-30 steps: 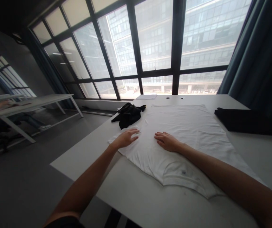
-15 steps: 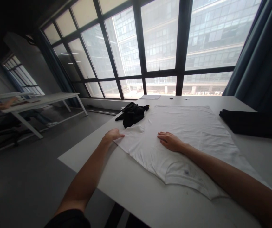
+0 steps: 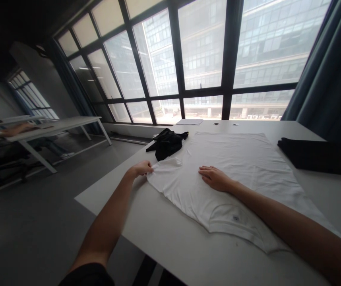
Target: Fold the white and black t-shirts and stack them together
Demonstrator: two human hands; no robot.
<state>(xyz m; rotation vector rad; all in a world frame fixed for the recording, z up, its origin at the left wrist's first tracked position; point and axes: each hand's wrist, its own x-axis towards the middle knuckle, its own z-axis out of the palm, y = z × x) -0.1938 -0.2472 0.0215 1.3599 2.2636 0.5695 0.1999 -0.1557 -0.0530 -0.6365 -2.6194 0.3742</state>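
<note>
A white T-shirt (image 3: 242, 159) lies spread on the white table (image 3: 146, 220), its neckline and small label toward me and its hem toward the window. My left hand (image 3: 142, 168) is closed on the edge of the left sleeve, pinching the cloth at its outer end. Flat on the shirt's middle rests my right hand (image 3: 215, 178), fingers stretched out and holding nothing. Wrinkles run through the cloth between the two hands and down the right side. My right forearm covers part of the shirt near the collar.
A crumpled black cloth item (image 3: 169, 143) lies just beyond the left sleeve. Folded black fabric (image 3: 316, 157) sits at the right. Papers (image 3: 190, 122) lie at the table's far edge. Another person (image 3: 18, 129) sits at a separate table (image 3: 66, 125) on the left.
My left fingers have closed more tightly on the sleeve edge, and the sleeve end looks more gathered. My right hand stays flat in place. The view has shifted slightly.
</note>
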